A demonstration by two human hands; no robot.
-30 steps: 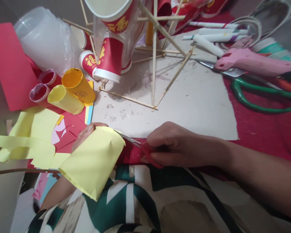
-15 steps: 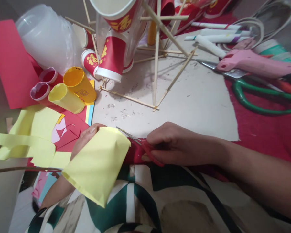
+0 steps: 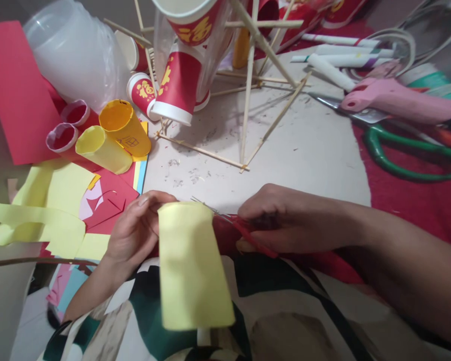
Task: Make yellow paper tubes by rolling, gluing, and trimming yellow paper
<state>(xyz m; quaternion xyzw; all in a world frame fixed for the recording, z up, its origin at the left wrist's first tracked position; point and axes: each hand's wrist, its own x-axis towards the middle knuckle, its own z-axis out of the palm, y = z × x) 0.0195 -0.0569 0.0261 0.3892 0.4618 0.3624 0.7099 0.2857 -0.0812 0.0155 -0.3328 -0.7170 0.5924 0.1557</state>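
A yellow paper piece [image 3: 193,271], tube-like and wider at its lower end, hangs over the patterned clothing at the centre. My left hand [image 3: 135,230] holds its upper left edge, with some fingertips hidden behind the paper. My right hand [image 3: 281,220] is closed round the red handles of small scissors [image 3: 253,238]. The thin scissor blades point left, at the paper's upper right edge; whether they touch it cannot be made out.
A wooden stick frame [image 3: 248,105] with hanging red cups [image 3: 178,82] stands behind the hands. Coloured paper tubes [image 3: 126,130] and yellow scraps [image 3: 56,190] lie left. Large green-handled scissors [image 3: 379,160], a pink tool [image 3: 398,98] and white pens [image 3: 334,60] lie right.
The yellow paper has turned from slanting to nearly upright and shifted right. More of my left palm and fingers shows. My right hand and the scissors have moved slightly right.
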